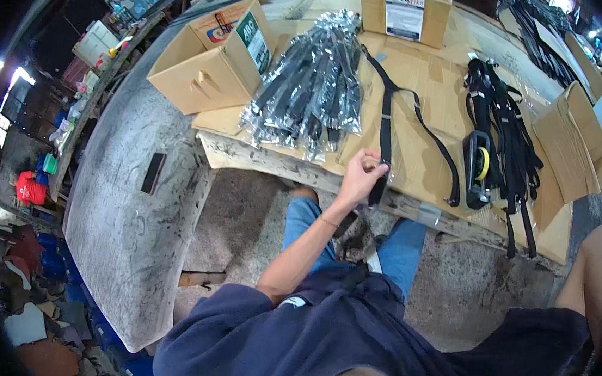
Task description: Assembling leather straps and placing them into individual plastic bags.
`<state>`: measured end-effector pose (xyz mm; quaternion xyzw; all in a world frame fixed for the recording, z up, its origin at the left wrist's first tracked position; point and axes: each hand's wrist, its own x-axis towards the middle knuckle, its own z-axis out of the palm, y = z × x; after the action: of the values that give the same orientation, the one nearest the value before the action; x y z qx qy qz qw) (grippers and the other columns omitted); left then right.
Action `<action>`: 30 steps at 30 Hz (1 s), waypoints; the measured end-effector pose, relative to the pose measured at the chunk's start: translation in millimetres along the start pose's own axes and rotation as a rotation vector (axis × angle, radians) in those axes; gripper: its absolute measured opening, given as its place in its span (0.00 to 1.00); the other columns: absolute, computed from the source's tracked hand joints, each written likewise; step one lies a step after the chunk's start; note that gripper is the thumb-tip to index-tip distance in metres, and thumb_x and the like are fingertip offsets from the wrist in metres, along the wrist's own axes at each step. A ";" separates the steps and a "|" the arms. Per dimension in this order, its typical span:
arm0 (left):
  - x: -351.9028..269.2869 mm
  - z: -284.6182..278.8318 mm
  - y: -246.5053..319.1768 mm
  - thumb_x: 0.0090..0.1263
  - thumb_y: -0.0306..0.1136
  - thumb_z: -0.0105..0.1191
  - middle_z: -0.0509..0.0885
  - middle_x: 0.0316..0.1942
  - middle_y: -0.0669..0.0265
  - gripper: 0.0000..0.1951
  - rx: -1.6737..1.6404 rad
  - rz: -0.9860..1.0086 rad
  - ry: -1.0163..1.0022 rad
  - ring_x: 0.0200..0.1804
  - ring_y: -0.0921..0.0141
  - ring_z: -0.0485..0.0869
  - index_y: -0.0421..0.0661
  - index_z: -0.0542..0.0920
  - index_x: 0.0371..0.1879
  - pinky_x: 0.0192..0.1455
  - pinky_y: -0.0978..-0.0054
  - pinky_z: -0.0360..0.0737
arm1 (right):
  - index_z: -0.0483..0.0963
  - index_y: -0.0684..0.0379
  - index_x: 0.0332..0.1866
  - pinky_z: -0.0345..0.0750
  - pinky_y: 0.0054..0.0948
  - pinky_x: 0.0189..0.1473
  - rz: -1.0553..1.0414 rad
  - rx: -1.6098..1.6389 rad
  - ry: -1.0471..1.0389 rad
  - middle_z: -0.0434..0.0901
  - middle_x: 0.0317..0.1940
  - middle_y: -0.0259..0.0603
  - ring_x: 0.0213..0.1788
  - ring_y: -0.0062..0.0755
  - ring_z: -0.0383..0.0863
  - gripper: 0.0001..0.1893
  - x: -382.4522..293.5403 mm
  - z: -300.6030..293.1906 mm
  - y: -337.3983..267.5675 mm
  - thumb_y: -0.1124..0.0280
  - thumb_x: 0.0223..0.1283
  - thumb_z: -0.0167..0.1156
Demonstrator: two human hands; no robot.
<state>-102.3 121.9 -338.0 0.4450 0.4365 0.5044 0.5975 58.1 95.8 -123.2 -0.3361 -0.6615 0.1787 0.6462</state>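
My left hand (364, 176) pinches a black webbing strap (386, 126) near its lower end, at the table's near edge. The strap forks at its upper part, and a thinner branch curves down to the right, with a small metal clip at its end. My right hand is out of view; only the bent arm shows at the right rim. Left of the strap lies a pile of black straps in clear plastic bags (314, 83). To its right is a black tape dispenser (476, 170) with a yellow core, beside a bundle of unbagged black straps (511, 146).
Cardboard (434, 108) covers the table. An open cardboard box (209, 75) stands at left, another box (371, 8) at the back and a third (569, 145) at right. A phone (153, 173) lies on the grey surface at left. A person in red (31, 188) is far left.
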 end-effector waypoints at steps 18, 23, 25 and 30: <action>-3.6 -20.6 -14.4 0.67 0.24 0.55 0.82 0.26 0.70 0.12 -0.022 -0.017 -0.010 0.24 0.83 0.74 0.44 0.70 0.45 0.24 0.85 0.67 | 0.77 0.64 0.34 0.74 0.27 0.27 1.352 0.445 -0.216 0.79 0.25 0.36 0.26 0.26 0.78 0.14 -125.5 67.3 225.7 0.60 0.63 0.60; -8.4 -19.0 -14.5 0.62 0.19 0.58 0.82 0.31 0.67 0.21 -0.142 0.021 -0.006 0.36 0.76 0.81 0.43 0.68 0.52 0.36 0.82 0.77 | 0.75 0.63 0.42 0.79 0.29 0.38 1.248 0.621 -0.224 0.81 0.34 0.41 0.37 0.30 0.82 0.10 -108.1 85.8 235.8 0.68 0.61 0.62; 3.8 -25.1 -18.1 0.58 0.16 0.58 0.83 0.37 0.59 0.25 -0.031 -0.020 0.015 0.38 0.72 0.83 0.41 0.66 0.54 0.41 0.78 0.78 | 0.75 0.62 0.41 0.79 0.27 0.38 1.224 0.611 -0.185 0.81 0.34 0.40 0.37 0.28 0.83 0.09 -106.4 86.3 213.6 0.69 0.61 0.62; 25.0 -41.3 -3.1 0.57 0.17 0.59 0.84 0.34 0.60 0.24 0.021 -0.058 -0.009 0.36 0.73 0.83 0.41 0.67 0.53 0.38 0.79 0.78 | 0.76 0.59 0.42 0.76 0.27 0.37 1.206 0.771 -0.298 0.82 0.36 0.39 0.36 0.27 0.81 0.09 -106.3 85.1 218.4 0.67 0.61 0.61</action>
<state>-138.9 150.2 -352.1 0.4407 0.4519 0.4802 0.6091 15.3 195.9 -356.4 -0.3626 -0.3323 0.7676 0.4109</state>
